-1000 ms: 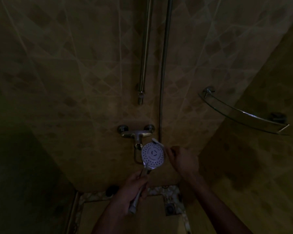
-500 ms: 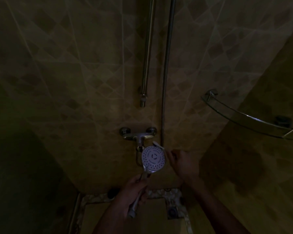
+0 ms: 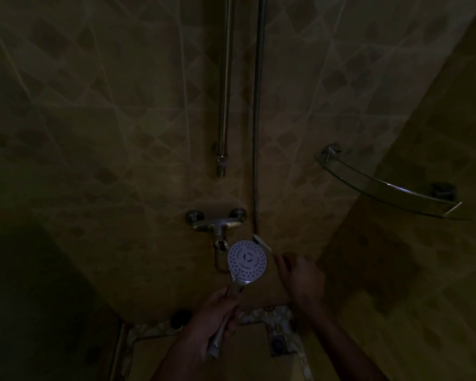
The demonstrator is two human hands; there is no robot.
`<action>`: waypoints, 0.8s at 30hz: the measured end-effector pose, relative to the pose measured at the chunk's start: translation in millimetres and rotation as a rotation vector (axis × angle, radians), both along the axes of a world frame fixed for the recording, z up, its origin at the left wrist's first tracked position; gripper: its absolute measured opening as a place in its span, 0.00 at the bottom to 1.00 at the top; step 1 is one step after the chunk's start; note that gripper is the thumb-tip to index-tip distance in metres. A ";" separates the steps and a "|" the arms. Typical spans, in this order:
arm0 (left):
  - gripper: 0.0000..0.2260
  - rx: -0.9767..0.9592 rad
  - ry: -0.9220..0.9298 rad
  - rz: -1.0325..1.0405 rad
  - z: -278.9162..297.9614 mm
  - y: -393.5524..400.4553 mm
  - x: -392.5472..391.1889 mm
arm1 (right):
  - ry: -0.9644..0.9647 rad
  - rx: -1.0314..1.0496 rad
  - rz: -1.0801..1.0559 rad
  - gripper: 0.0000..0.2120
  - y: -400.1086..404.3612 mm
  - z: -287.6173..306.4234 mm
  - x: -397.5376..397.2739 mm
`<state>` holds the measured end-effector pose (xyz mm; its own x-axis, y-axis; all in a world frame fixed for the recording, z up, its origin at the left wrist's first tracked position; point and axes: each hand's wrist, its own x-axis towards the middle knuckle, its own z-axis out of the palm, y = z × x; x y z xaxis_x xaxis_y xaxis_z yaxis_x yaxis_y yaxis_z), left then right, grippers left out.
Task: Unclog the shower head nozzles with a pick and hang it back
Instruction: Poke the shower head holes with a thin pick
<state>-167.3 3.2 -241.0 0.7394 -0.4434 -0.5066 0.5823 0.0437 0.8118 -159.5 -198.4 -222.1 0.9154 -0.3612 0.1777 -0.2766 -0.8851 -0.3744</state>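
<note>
Our left grip (image 3: 217, 312) curls round the handle of the shower head (image 3: 247, 262), holding it up with the white nozzle face turned toward us, just below the mixer tap (image 3: 216, 222). Our right grip (image 3: 300, 276) sits just beside the face's right edge, fingers curled as if pinching something; in this dim light we cannot tell whether the pale sliver at the head's upper right rim is the pick. The hose (image 3: 257, 119) and the riser rail (image 3: 224, 86) run up the tiled wall (image 3: 94, 119), and a glass corner shelf (image 3: 388, 188) hangs at right.
</note>
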 end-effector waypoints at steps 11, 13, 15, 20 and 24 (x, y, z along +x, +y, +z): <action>0.07 0.012 0.000 0.004 -4.9 -0.8 -2.0 | 0.003 -0.141 0.100 0.20 7.5 -44.4 -56.9; 0.07 0.021 -0.006 -0.011 -2.4 -3.3 -1.4 | -0.020 -0.111 0.007 0.26 -5.4 -41.4 -42.8; 0.07 0.029 -0.010 -0.024 -0.4 -5.4 -1.6 | -0.043 -0.087 -0.055 0.25 -16.1 -34.6 -31.8; 0.06 -0.019 0.011 0.006 0.4 -5.0 -4.0 | -0.036 0.021 -0.075 0.25 -13.5 -34.3 -37.8; 0.04 -0.021 0.039 0.017 -0.6 -1.0 -1.0 | -0.025 0.130 0.072 0.27 7.0 -52.3 -61.1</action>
<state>-168.3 2.2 -241.6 0.7270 -0.4417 -0.5257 0.6125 0.0710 0.7873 -220.6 -191.4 -274.5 0.9356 -0.3164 0.1565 -0.2037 -0.8460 -0.4928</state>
